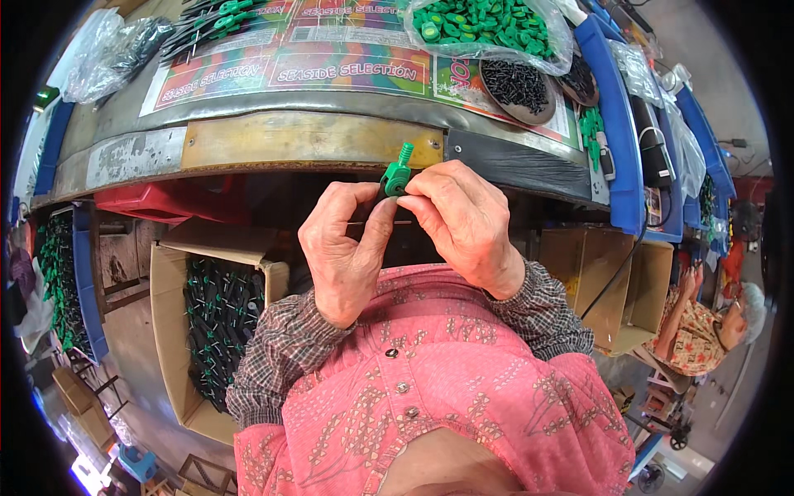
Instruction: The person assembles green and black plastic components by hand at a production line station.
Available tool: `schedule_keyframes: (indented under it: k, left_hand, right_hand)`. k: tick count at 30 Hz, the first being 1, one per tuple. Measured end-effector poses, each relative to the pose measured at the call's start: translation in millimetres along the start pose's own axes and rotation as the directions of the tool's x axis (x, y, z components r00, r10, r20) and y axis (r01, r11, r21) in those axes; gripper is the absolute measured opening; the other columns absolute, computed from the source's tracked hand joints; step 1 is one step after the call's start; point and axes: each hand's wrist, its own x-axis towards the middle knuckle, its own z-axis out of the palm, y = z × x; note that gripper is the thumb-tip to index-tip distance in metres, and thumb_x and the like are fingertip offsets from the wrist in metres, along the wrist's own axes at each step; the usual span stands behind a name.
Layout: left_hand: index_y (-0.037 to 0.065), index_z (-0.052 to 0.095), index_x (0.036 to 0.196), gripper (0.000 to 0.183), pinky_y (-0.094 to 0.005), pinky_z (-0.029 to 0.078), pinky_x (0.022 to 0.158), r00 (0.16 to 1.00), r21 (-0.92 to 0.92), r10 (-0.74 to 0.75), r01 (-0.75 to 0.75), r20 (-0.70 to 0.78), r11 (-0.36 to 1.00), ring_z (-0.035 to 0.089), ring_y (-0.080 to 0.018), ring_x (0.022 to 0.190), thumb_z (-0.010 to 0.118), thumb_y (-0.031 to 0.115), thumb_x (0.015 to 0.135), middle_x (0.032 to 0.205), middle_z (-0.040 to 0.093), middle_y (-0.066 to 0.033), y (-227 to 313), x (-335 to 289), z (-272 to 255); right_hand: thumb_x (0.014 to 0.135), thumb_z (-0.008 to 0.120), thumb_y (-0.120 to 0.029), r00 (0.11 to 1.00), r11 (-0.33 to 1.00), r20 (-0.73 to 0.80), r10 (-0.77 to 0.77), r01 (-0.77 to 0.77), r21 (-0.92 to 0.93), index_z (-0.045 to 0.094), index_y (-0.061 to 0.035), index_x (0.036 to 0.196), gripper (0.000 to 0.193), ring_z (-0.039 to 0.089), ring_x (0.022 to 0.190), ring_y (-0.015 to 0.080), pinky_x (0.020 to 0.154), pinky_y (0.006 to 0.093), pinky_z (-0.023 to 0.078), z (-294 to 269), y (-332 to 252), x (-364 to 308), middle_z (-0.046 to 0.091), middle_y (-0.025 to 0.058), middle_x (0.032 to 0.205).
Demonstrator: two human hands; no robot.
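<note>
Between my two hands, just off the table's front edge, is a green plastic fitting [399, 175] with a ribbed, screw-like stem pointing up. A dark piece shows at its left side, partly hidden by my fingers. My left hand [341, 252] is closed, thumb and forefinger pinching the fitting from the left. From the right, my right hand [465, 227] presses its fingertips together at the fitting's round joint. Whether a small part sits in the right fingertips cannot be made out.
On the table lie a clear bag of green plastic parts [488, 29], a dish of small black pins [519, 89] and black-green pieces [211, 25]. Blue trays [608, 124] stand at right. A cardboard box [169, 331] of black-green pieces is at left. Another person [703, 326] sits far right.
</note>
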Motion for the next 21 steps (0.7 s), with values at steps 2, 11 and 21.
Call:
schedule_keyframes:
  k: [2, 11, 21]
  left_hand:
    - [-0.001, 0.064, 0.092, 0.014, -0.0284, 0.047, 0.060, 1.000, 0.024, 0.020, -0.020, -0.015, 1.000, 0.058, -0.0178, 0.066, 0.071, 0.000, 0.080, 0.079, 0.060, -0.0098, 1, 0, 0]
    - [0.002, 0.065, 0.094, 0.020, -0.0325, 0.049, 0.064, 0.961, 0.243, 0.258, -0.228, -0.100, 0.943, 0.061, -0.0263, 0.072, 0.072, -0.001, 0.075, 0.085, 0.062, -0.0107, -4, 0, 4]
    - [0.003, 0.066, 0.094, 0.023, -0.0323, 0.050, 0.064, 0.952, 0.277, 0.289, -0.252, -0.104, 0.928, 0.062, -0.0258, 0.073, 0.073, -0.002, 0.073, 0.085, 0.062, -0.0107, -3, -1, 3]
  right_hand:
    - [0.072, 0.074, -0.002, 1.000, 1.000, 0.007, -0.007, 0.007, -0.007, 0.058, -0.0020, 0.090, 0.023, 0.060, 0.070, 0.0281, 0.060, 0.0363, 0.050, 1, 0, 0, 0.057, 0.0103, 0.079]
    - [0.073, 0.073, -0.001, 1.000, 1.000, -0.001, 0.012, -0.012, -0.003, 0.058, -0.0018, 0.090, 0.023, 0.060, 0.070, 0.0281, 0.060, 0.0361, 0.051, 4, -3, 0, 0.057, 0.0108, 0.079]
    - [0.078, 0.075, -0.003, 0.987, 0.967, 0.015, 0.161, -0.161, 0.199, 0.058, -0.0012, 0.092, 0.022, 0.062, 0.065, 0.0210, 0.057, 0.0312, 0.051, 13, -2, -7, 0.060, 0.0090, 0.077]
